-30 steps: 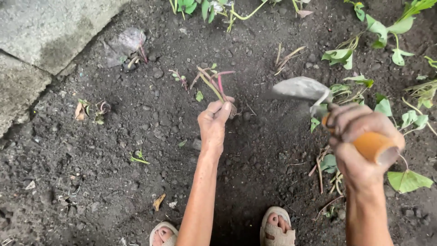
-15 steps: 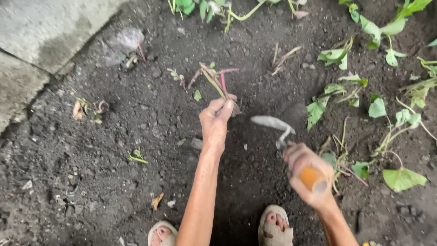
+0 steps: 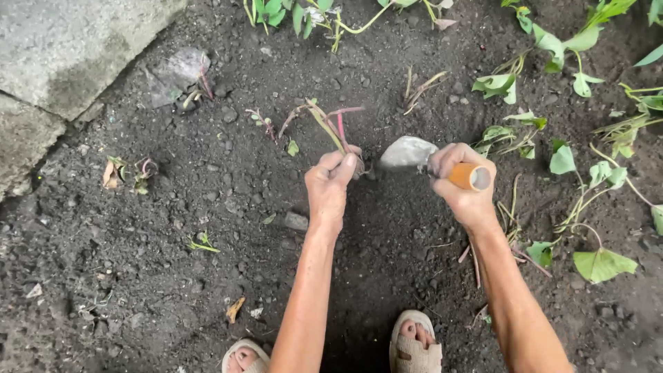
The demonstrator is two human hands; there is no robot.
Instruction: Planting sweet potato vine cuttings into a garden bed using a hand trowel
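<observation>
Left hand (image 3: 327, 185): fingers closed round seedling (image 3: 331, 128), stems upright in dark soil (image 3: 207, 207), unchanged. Right hand (image 3: 463, 183): fist wrapped on orange-handled trowel (image 3: 414, 153), blade now lowered beside the seedling, previously further right. Sandals (image 3: 414, 345) below.

Both forearms are bare from the bottom edge of the view up to the wrists — no sleeves, watch or bracelets show. The left hand (image 3: 327, 185) and right hand (image 3: 461, 185) are ungloved, with dark soil smudged on the fingers and knuckles. On the feet are light beige open-toed sandals — the left sandal (image 3: 243, 357) and right sandal (image 3: 415, 347) — each with a broad strap over the foot, possibly rubber or worn plastic, though only their fronts are visible.
</observation>
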